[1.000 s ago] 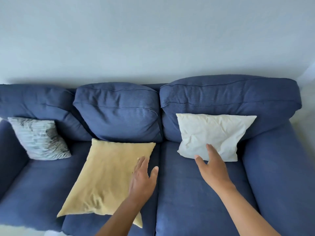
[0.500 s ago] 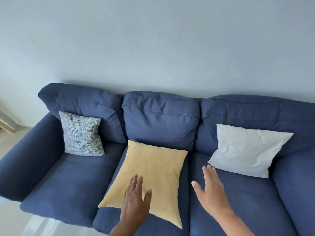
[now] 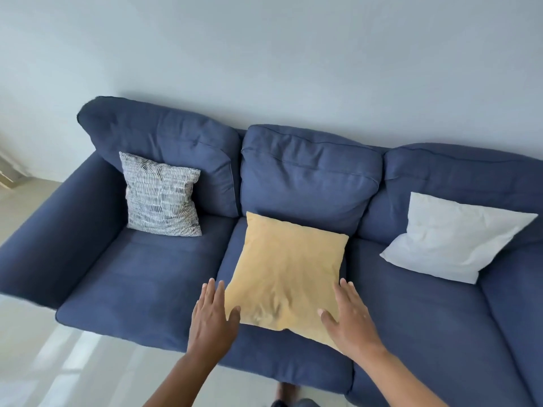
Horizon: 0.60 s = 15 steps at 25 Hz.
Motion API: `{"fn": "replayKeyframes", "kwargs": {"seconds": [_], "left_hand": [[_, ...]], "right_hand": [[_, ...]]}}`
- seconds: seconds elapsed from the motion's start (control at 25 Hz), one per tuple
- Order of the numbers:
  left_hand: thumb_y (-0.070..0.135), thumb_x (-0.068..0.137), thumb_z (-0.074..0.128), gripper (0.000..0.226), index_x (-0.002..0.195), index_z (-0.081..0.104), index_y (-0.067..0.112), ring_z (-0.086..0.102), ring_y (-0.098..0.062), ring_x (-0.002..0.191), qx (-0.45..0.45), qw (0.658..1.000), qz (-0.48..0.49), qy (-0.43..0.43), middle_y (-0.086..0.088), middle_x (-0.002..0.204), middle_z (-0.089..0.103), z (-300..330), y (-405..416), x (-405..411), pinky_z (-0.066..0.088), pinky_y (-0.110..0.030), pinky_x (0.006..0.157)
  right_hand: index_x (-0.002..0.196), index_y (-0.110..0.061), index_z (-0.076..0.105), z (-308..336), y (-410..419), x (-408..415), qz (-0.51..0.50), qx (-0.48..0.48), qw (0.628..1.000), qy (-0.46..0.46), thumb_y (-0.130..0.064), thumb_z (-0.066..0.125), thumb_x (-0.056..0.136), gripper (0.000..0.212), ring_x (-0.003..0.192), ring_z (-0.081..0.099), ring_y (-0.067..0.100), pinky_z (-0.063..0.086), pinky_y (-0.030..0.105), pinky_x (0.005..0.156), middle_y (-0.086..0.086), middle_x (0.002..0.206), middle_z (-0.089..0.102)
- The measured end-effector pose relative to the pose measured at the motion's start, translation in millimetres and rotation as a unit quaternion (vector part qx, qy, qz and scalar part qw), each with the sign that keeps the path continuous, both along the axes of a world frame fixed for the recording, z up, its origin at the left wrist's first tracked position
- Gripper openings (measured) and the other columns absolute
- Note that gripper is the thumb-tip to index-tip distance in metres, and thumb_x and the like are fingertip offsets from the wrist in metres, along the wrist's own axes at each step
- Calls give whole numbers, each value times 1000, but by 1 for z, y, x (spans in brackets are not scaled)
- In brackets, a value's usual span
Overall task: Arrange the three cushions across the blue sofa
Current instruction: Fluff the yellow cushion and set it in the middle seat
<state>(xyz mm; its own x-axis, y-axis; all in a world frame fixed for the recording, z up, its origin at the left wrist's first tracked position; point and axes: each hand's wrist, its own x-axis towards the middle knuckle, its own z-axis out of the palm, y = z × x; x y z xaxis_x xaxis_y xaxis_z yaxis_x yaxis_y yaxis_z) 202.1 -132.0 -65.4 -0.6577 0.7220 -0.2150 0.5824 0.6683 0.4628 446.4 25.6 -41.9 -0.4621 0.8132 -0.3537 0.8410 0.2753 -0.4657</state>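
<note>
A yellow cushion [image 3: 286,274] lies flat on the middle seat of the blue sofa [image 3: 141,283]. My left hand [image 3: 213,317] is at its lower left edge and my right hand [image 3: 349,317] at its lower right edge, fingers spread, thumbs resting on the fabric. A grey patterned cushion [image 3: 161,195] leans upright against the left backrest. A white cushion [image 3: 452,237] leans tilted against the right backrest.
A pale wall [image 3: 264,54] rises behind the sofa. The sofa's left armrest [image 3: 50,233] borders light floor [image 3: 73,371] at the lower left. A foot [image 3: 289,392] shows at the bottom edge below the seat front.
The view has swung left, bringing the whole sofa into sight. My right hand moved from the white cushion to the yellow one; my left hand shifted to its left edge.
</note>
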Motion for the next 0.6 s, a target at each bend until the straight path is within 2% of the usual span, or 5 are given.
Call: {"fn": "replayKeyframes", "kwargs": {"seconds": [0.16, 0.36, 0.6], "left_hand": [[37, 101, 53, 74, 160, 18, 11, 8, -24, 158, -37, 999, -23, -7, -9, 171, 10, -4, 7, -9, 21, -39, 124], [37, 100, 56, 78, 161, 15, 10, 10, -24, 158, -87, 995, -52, 2, -9, 171, 10, -29, 30, -38, 22, -39, 125], [35, 96, 61, 85, 161, 11, 11, 13, -25, 157, -144, 985, -70, -63, -11, 171, 11, -79, 56, -41, 25, -42, 124]], "right_hand": [[163, -12, 17, -21, 21, -20, -27, -35, 999, -2, -41, 50, 102, 75, 160, 1, 18, 20, 39, 126, 4, 174, 8], [164, -14, 14, -56, 33, -42, -22, -97, 994, -41, -41, 49, 103, 75, 160, 0, 17, 16, 43, 128, 2, 174, 3], [163, -12, 16, -95, 45, -45, -70, -137, 986, -59, -38, 54, 101, 77, 160, 6, 19, 19, 41, 127, 4, 174, 8]]}}
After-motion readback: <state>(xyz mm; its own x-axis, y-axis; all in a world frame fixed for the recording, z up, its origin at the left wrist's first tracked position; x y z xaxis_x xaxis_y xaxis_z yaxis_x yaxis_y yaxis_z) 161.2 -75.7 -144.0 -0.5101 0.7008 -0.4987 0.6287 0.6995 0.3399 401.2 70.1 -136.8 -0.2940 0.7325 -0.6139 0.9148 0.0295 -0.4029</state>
